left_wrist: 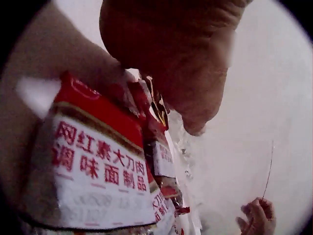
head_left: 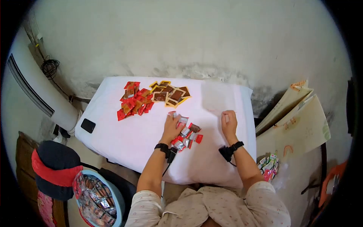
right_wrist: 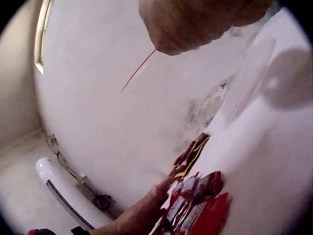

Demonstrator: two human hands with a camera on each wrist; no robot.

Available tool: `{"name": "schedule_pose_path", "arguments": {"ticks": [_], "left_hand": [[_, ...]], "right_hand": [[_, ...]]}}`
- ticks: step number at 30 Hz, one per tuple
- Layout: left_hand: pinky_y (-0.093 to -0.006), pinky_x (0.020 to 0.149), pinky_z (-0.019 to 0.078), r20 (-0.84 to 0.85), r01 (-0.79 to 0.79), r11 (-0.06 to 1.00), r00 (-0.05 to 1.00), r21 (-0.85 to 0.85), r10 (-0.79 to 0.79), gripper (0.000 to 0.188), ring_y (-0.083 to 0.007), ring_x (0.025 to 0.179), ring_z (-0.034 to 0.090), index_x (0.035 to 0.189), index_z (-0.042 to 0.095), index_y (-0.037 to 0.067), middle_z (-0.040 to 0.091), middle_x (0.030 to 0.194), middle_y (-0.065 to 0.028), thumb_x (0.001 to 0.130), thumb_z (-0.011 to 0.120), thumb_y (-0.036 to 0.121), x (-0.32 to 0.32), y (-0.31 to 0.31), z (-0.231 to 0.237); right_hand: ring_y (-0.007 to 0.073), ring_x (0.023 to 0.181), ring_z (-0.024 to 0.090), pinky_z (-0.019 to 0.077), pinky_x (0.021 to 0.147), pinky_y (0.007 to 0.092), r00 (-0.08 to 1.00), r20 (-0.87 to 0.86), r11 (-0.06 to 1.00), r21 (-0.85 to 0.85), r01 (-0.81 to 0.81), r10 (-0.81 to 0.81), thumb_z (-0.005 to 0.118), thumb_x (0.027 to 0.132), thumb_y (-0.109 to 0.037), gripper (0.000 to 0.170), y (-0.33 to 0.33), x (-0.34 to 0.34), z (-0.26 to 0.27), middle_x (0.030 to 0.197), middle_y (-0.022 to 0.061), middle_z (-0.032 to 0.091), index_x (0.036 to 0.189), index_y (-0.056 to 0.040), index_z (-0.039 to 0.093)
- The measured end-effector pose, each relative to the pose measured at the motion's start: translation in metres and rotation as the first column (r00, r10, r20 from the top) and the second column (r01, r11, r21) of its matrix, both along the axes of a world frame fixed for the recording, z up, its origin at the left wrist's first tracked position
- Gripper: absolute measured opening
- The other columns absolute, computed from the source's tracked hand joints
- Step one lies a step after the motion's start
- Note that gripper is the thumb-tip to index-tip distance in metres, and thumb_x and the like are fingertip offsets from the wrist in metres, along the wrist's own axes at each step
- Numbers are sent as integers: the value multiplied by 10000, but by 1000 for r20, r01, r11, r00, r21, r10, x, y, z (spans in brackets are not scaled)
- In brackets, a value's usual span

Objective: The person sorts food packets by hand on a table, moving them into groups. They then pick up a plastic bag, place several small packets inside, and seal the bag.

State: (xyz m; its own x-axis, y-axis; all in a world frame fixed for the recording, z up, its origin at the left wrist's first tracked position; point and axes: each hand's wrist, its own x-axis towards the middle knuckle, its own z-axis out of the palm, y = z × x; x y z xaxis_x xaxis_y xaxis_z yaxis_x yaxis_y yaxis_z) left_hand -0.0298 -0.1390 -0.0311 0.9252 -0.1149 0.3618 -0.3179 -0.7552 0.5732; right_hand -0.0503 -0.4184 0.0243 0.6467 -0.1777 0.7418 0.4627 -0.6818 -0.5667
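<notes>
My left hand [head_left: 172,128] holds small red-and-silver snack packets [head_left: 183,120] between thumb and fingers, at the top of a small pile [head_left: 185,142]. In the left wrist view, a printed packet [left_wrist: 100,164] fills the lower left, below the thumb, and others lie behind it. Right of the pile, my right hand [head_left: 229,124] is raised with its fingers curled in, pinching a thin red strand [right_wrist: 139,70]. The strand's free end sticks out past the fingers.
Behind the pile lie a heap of red packets [head_left: 134,102] and a heap of yellow-edged brown packets [head_left: 174,94]. A phone [head_left: 88,126] rests on the white-covered table [head_left: 113,140] at left. A blue basket [head_left: 120,200] of packets stands lower left, folded boards [head_left: 298,121] at right.
</notes>
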Motion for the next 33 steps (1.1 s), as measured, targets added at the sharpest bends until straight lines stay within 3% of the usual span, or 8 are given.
{"name": "schedule_pose_path", "arguments": {"ticks": [8, 10, 12, 15, 18, 19, 25, 33], "left_hand": [[-482, 1031, 305, 0, 28, 997, 1000, 70, -28, 528, -447, 1238, 353, 1252, 502, 26, 398, 1334, -272, 834, 593, 335, -67, -27, 0], [-471, 1040, 291, 131, -64, 977, 987, -201, 92, 531, -434, 1250, 344, 1268, 467, 6, 380, 1352, -265, 830, 613, 267, -84, -29, 12], [-466, 1045, 281, 152, -128, 958, 974, -255, 170, 541, -414, 1261, 335, 1268, 457, 0, 360, 1371, -250, 800, 645, 195, -105, -27, 42], [-468, 1029, 301, 471, -191, 979, 860, -65, 199, 557, -372, 1260, 345, 1261, 481, 35, 380, 1365, -205, 741, 669, 107, -148, -19, 96], [-458, 1019, 306, 399, -217, 946, 911, 242, 107, 554, -364, 1272, 330, 1252, 497, 56, 360, 1395, -162, 725, 666, 77, -178, -4, 108], [-436, 934, 386, 393, -225, 943, 912, 247, 114, 457, -335, 1157, 448, 1170, 563, 66, 500, 1263, -129, 724, 662, 69, -185, -1, 107], [-385, 695, 473, 233, -212, 953, 959, 215, 161, 194, -266, 821, 559, 946, 650, 70, 616, 885, -64, 753, 642, 91, -227, 25, 40], [-379, 699, 477, 103, -289, 955, 954, 72, 281, 160, -283, 814, 570, 945, 656, 64, 617, 851, -92, 818, 599, 143, -254, -2, 30]], "right_hand": [[296, 801, 567, 456, 711, 353, 988, 23, 985, 72, -156, 154, 618, 771, -18, 71, 19, -33, 13, 828, 127, 583, 832, -25, 580], [298, 800, 567, 454, 711, 359, 977, 61, 974, 85, -209, 204, 615, 773, -23, 69, 27, -35, 18, 822, 126, 583, 835, -27, 586], [305, 794, 565, 447, 717, 384, 954, 102, 949, -177, -263, 283, 605, 783, -45, 64, 38, -38, 22, 820, 122, 586, 844, -30, 596], [279, 835, 557, 430, 747, 388, 882, 87, 847, -336, -412, 463, 588, 763, -76, 75, 61, -53, 29, 848, 99, 587, 833, -56, 606], [257, 865, 550, 415, 766, 387, 796, 31, 729, -423, -538, 605, 579, 743, -104, 93, 86, -74, 24, 862, 79, 584, 827, -76, 610], [248, 874, 546, 409, 770, 383, 756, 0, 680, -436, -589, 655, 579, 734, -116, 103, 92, -82, 21, 863, 69, 581, 826, -83, 610], [241, 852, 539, 396, 784, 387, 724, -27, 643, -439, -628, 689, 607, 749, -123, 61, 106, -108, -5, 845, 61, 567, 798, -87, 596], [247, 869, 529, 386, 786, 389, 761, -79, 704, -327, -630, 644, 617, 761, -106, 57, 105, -123, -29, 859, 66, 571, 803, -78, 590]]}}
